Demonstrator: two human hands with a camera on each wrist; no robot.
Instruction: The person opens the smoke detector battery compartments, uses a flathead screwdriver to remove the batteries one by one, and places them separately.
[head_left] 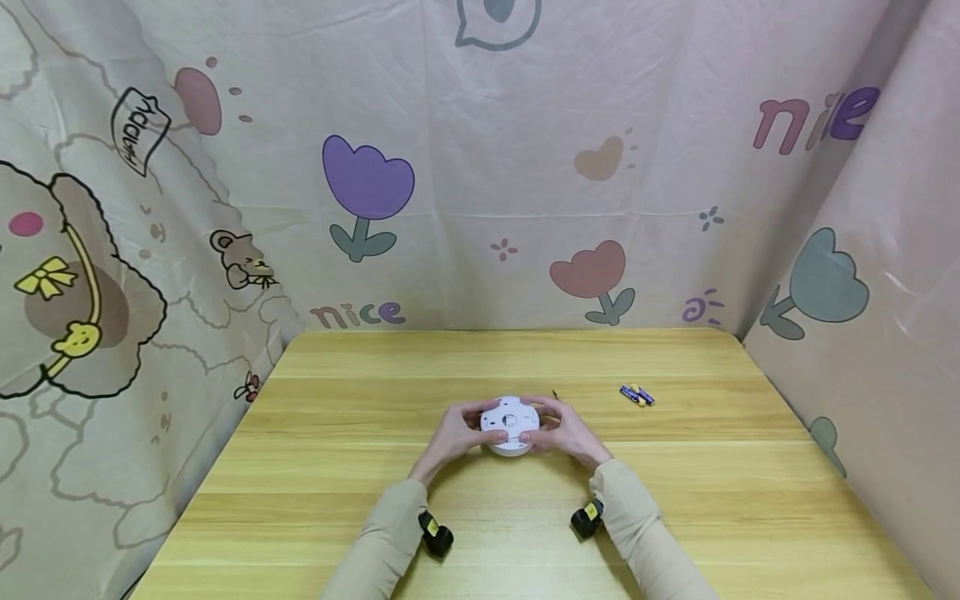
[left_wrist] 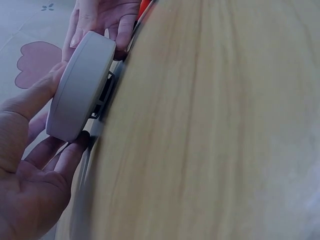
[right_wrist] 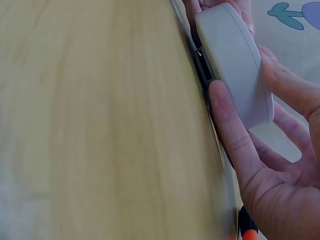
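A round white smoke alarm is held above the table between both hands, its slotted back plate facing up. My left hand grips its left edge, thumb on the back plate and fingers underneath. On the opposite edge my right hand holds it the same way. The left wrist view shows the alarm's smooth side wall and a dark vented part jutting from its underside. From the right wrist, the side wall appears with fingertips below the rim.
Several blue-and-yellow batteries lie together at the right back of the wooden table. A thin dark tip pokes out behind the right hand; the right wrist view has a black-and-orange item there. Printed curtains enclose the table's back and sides.
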